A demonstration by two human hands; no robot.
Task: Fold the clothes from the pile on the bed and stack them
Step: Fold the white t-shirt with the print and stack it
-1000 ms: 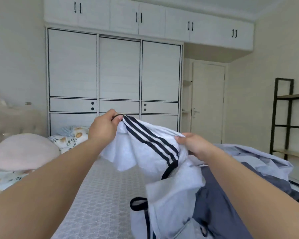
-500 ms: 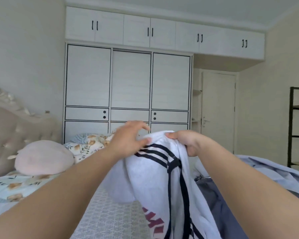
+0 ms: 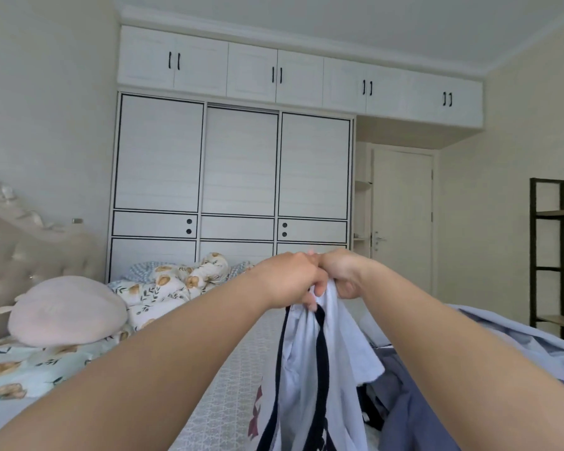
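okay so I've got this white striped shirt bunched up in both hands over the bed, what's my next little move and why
Probably slide the hands apart along the top edge. The left hand and right hand touch, both gripping the white striped shirt at one point, so it hangs in a narrow bunch above the bed. Spreading it should open it flat enough to lay down and fold.

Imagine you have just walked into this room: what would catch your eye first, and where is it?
First, the two hands meeting in the middle: the left hand and right hand grip the bunched top of a white garment with dark stripes, which hangs over the bed. Behind stands a white wardrobe; a round pink cushion lies far left.
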